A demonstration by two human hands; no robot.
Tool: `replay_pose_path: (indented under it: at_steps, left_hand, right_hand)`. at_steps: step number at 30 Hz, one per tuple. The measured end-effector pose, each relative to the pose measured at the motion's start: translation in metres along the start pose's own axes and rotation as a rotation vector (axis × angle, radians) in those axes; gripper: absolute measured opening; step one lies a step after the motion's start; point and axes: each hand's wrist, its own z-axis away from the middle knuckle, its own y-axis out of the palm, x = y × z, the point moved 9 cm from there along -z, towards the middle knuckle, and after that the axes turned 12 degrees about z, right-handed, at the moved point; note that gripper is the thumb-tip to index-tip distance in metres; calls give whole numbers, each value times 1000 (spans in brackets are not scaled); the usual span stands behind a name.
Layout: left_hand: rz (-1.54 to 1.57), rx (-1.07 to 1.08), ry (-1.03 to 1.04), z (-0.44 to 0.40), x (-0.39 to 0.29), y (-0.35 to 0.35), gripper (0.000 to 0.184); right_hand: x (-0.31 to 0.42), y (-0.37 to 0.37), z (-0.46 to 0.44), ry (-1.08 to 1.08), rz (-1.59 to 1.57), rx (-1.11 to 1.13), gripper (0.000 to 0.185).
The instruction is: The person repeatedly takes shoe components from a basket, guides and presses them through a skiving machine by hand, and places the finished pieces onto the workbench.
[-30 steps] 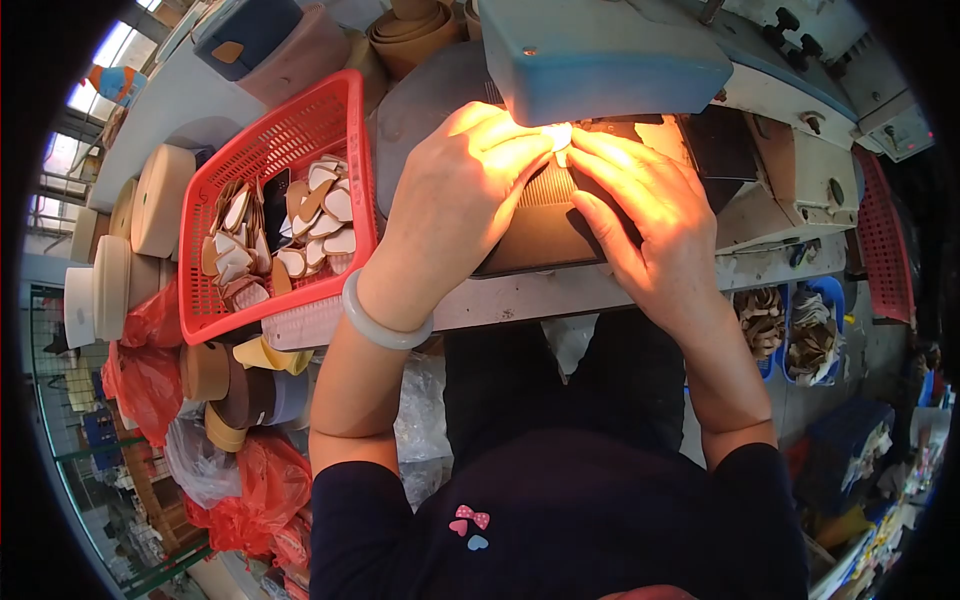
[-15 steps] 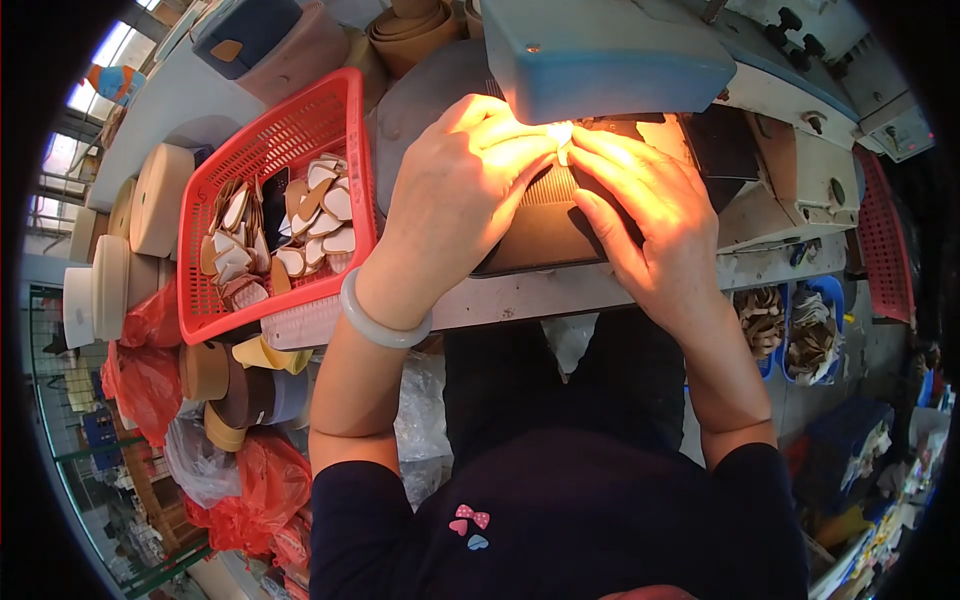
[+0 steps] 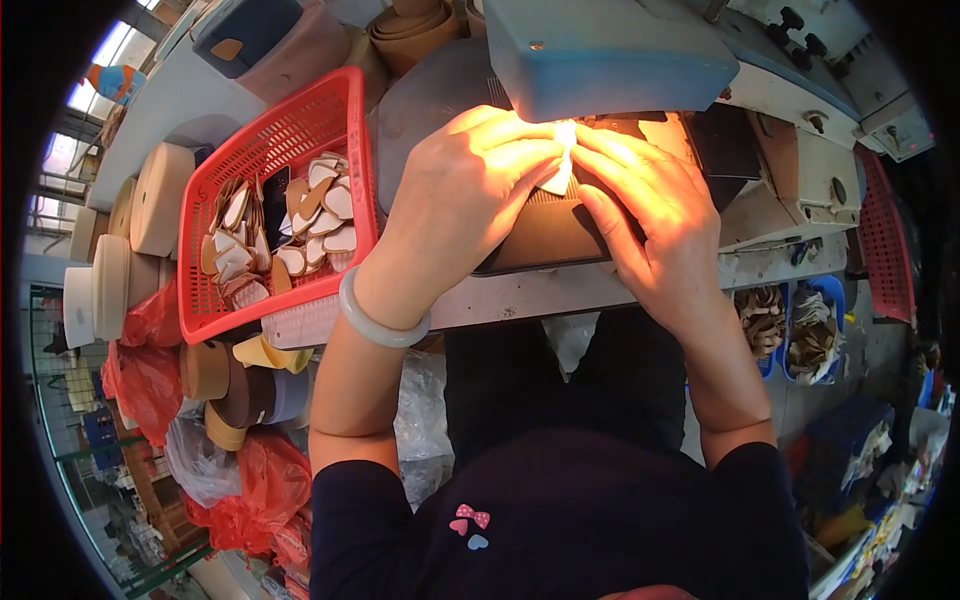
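A small pale, flat piece (image 3: 559,178) lies in bright lamplight at the front of a machine with a blue-grey cover (image 3: 612,62). My left hand (image 3: 462,190) pinches it from the left between thumb and fingers. From the right, the fingertips of my right hand (image 3: 652,205) close on its edge, with the thumb bent beneath the fingers. Glare and the fingers hide the piece's far end. Below it is a ribbed plate (image 3: 545,198) on the machine's dark bed. To the left, a red plastic basket (image 3: 366,190) holds many similar white pieces with brown edges (image 3: 322,222).
Rolls of tan and beige strip (image 3: 163,200) are stacked at the left, above red plastic bags (image 3: 270,480). The pale table edge (image 3: 530,300) runs in front of my body. Blue baskets of cut scraps (image 3: 815,340) stand low on the right.
The pale piece has come toward me and more of it shows between my hands. Both hands have shifted only slightly.
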Motion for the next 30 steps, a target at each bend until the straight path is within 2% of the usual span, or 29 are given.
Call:
replay_pose_path:
  at_steps: [19, 22, 25, 30]
  left_hand:
    - [-18, 8, -59, -5, 4, 0, 12]
    - [-63, 3, -48, -5, 7, -1, 12]
    - [-154, 1, -11, -9, 8, -4, 21]
    - [-123, 10, -62, -13, 23, -4, 19]
  right_hand:
    - [-1, 1, 0, -5, 20, -30, 26]
    - [-1, 0, 0, -14, 33, -49, 26]
    - [-2, 1, 1, -7, 28, -46, 26]
    - [-1, 0, 1, 6, 11, -18, 26]
